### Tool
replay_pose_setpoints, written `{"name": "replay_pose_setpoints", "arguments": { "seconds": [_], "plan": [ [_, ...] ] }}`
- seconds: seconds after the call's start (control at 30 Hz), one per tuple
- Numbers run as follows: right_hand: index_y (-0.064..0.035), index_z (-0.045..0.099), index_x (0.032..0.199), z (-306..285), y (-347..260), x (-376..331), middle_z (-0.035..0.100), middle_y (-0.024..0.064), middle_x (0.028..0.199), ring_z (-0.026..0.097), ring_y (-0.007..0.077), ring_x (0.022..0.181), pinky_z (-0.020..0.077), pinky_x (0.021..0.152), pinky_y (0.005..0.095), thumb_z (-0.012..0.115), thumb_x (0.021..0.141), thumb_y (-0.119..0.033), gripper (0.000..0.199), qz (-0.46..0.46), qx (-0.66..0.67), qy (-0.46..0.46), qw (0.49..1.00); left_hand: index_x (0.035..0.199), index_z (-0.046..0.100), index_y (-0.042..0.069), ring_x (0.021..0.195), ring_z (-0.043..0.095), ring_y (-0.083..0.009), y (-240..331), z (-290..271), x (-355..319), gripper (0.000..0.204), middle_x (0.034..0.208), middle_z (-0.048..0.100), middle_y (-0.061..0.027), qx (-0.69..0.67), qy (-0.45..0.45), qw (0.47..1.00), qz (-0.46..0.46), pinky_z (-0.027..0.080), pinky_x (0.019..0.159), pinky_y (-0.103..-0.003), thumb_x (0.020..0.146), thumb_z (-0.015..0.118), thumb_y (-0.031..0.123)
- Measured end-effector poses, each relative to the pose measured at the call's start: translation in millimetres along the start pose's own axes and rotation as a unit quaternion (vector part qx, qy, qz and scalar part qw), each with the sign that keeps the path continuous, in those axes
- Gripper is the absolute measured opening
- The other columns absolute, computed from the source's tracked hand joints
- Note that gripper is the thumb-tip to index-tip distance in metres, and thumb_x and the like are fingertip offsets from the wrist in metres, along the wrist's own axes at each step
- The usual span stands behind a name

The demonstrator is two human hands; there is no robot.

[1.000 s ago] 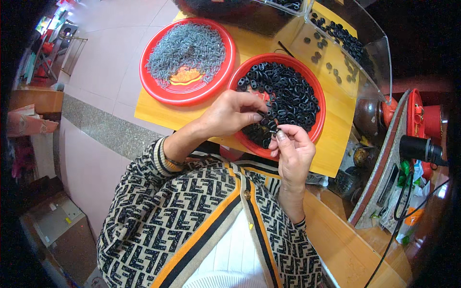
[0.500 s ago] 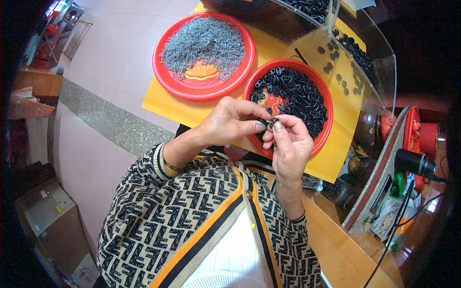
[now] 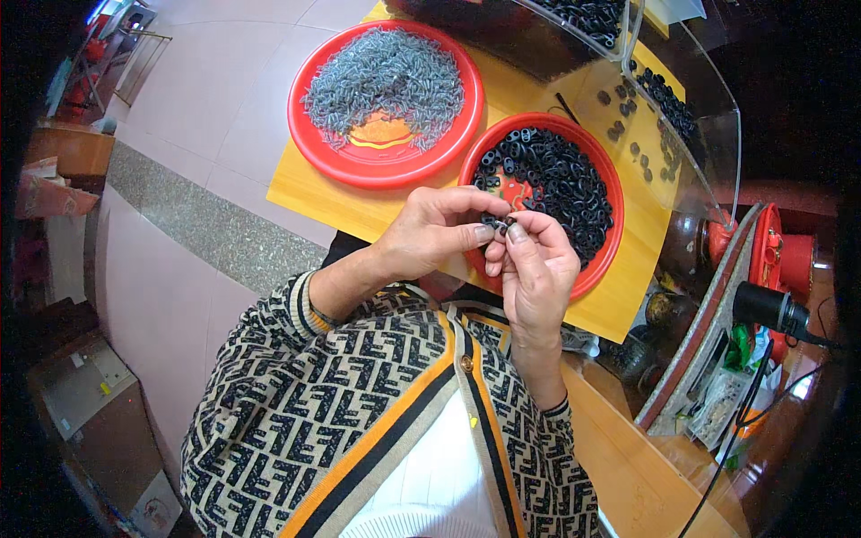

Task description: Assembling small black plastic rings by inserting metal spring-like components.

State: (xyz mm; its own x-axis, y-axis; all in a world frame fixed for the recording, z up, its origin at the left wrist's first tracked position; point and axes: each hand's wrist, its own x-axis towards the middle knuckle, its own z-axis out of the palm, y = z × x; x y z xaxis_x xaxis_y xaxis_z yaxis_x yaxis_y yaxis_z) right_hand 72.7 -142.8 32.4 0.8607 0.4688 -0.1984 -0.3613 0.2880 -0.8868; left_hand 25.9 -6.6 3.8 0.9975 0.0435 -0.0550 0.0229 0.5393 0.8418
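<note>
My left hand [image 3: 437, 235] and my right hand [image 3: 536, 260] meet over the near edge of a red plate [image 3: 617, 211] of black parts. Each pinches with thumb and forefinger. Between their fingertips is a small black part [image 3: 504, 224], partly covered by the fingers. Loose black plastic pieces [image 3: 574, 179], several of them ring-shaped with holes, fill most of that plate. To its left, a second red plate [image 3: 316, 154] bears a heap of small grey screw-like pieces [image 3: 386, 85].
Both plates rest on a yellow wooden table [image 3: 300, 193]. At the far right stands a clear plastic bin [image 3: 717, 125] with black parts by it. Round dark pieces [image 3: 619, 112] lie near the bin. A black cylindrical device [image 3: 767, 307] with a cable is at the right.
My hands stay together at nearly the same spot. The fingertips have shifted slightly around the small black part, and the view has moved a little.
</note>
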Motion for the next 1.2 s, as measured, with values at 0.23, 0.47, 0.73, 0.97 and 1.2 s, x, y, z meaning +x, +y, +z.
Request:
{"name": "replay_pose_setpoints", "arguments": {
  "seconds": [0.23, 0.47, 0.73, 0.97, 1.2],
  "plan": [
    [0.0019, 0.052, 0.094, 0.0, -5.7, -4.4, 0.057, 0.0037, 0.07, 0.052, 0.0051, 0.056, 0.0439, 0.05, 0.0161, 0.052, 0.082, -0.002, 0.012, -0.05, -0.13, 0.036, 0.99, 0.098, 0.048, 0.0, 0.077, 0.052, -0.0066, -5.9, -4.7, 0.5, 0.024, 0.084, 0.053, -0.0015, -0.047, -0.001, 0.998, 0.038, 0.044, 0.067, -0.019, 0.077, 0.06, 0.001],
    [0.0012, 0.052, 0.091, 4.0, -6.5, -6.6, 0.054, 0.0005, 0.071, 0.051, 0.003, 0.056, 0.0423, 0.047, 0.0155, 0.053, 0.081, 0.001, 0.01, -0.052, -0.173, 0.042, 0.983, 0.098, 0.048, 0.001, 0.076, 0.051, -0.0058, -2.7, -5.3, -0.9, 0.025, 0.083, 0.052, -0.0006, -0.049, 0.0, 0.999, 0.023, 0.043, 0.065, -0.019, 0.077, 0.061, 0.001],
    [0.0009, 0.052, 0.09, 4.6, -7.1, -7.0, 0.055, 0.0004, 0.072, 0.051, 0.003, 0.056, 0.0422, 0.047, 0.0154, 0.053, 0.08, 0.001, 0.009, -0.044, -0.201, 0.048, 0.977, 0.098, 0.048, 0.001, 0.078, 0.051, -0.0063, 1.5, -5.8, -2.1, 0.024, 0.085, 0.052, -0.0008, -0.035, -0.025, 0.999, 0.029, 0.044, 0.069, -0.02, 0.077, 0.06, -0.001],
    [0.0007, 0.053, 0.089, 6.6, -7.1, -8.3, 0.054, -0.0005, 0.071, 0.051, 0.0027, 0.056, 0.042, 0.048, 0.0151, 0.054, 0.08, 0.001, 0.009, -0.056, -0.22, 0.047, 0.973, 0.098, 0.048, -0.001, 0.079, 0.05, -0.0058, 0.3, -6.7, -3.9, 0.024, 0.085, 0.051, -0.0005, 0.017, -0.02, 0.999, 0.044, 0.044, 0.07, -0.02, 0.076, 0.058, -0.004],
    [0.001, 0.052, 0.089, 4.6, -6.3, -8.0, 0.053, -0.0014, 0.07, 0.05, 0.002, 0.057, 0.0407, 0.048, 0.0147, 0.054, 0.08, 0.002, 0.01, -0.048, -0.225, 0.04, 0.972, 0.097, 0.048, -0.001, 0.077, 0.05, -0.0055, 0.9, -6.6, -4.0, 0.023, 0.084, 0.051, -0.0002, 0.031, -0.015, 0.999, 0.042, 0.044, 0.069, -0.02, 0.076, 0.057, -0.004]
  ]
}}
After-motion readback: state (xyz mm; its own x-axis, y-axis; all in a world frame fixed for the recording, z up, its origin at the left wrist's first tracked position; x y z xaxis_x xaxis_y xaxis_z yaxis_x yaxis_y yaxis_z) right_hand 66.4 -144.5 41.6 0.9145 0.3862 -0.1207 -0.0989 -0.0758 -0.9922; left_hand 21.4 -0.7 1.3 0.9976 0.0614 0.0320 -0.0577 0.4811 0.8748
